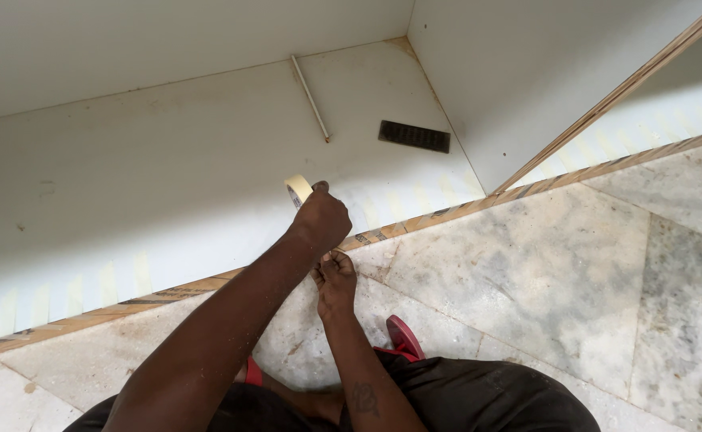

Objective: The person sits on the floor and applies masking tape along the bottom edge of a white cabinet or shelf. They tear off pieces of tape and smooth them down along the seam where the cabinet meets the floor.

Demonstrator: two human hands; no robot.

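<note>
The left hand [321,218], near the middle of the frame, was clenched around a roll of pale masking tape [297,190], whose round edge stuck out at the hand's upper left. Just below it the right hand [336,280] had its fingers [336,258] curled down at the plywood edge [415,222] of a white board [167,176]; whether they pinched the tape's loose end I could not tell.

The white board filled the upper left and centre of the frame. Short pale strips of tape [119,282] ran in a row along its lower border, from the far left towards the hands, and fainter ones continued to the right of the hands. Dark printed marks showed on the plywood edge just right of the hands, too small to make out. A dark rectangular piece [414,136] lay flat on the board at upper centre-right, and a thin white rod [310,98] lay slantwise to its left, apart from it.

An upright white panel [527,88] rose at the upper right, meeting the board in a corner. A marble floor [575,272] took up the lower right, bare and open beside the hands. A red sandal [404,336] sat on it just below the right wrist, at the lower middle.
</note>
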